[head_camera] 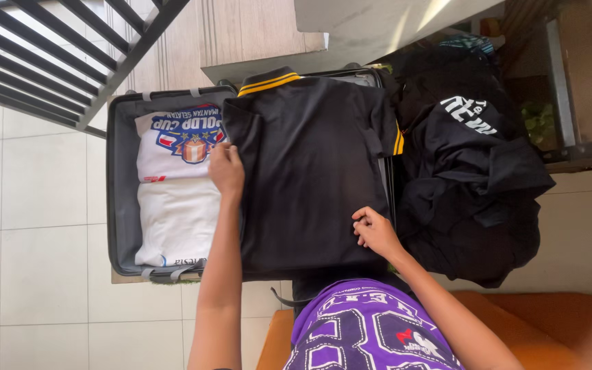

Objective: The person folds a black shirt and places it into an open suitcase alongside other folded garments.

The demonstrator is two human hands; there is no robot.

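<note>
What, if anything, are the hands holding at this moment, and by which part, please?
Neither hand clearly grips anything. The left hand rests on the left edge of the black polo shirt; the right hand presses its lower right part, fingers curled.

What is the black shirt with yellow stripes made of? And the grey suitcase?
The black polo shirt with yellow-striped collar looks like soft, matte knit fabric: it folds and creases. The grey suitcase seems lined with smooth woven cloth; whether its shell is hard cannot be told.
</note>
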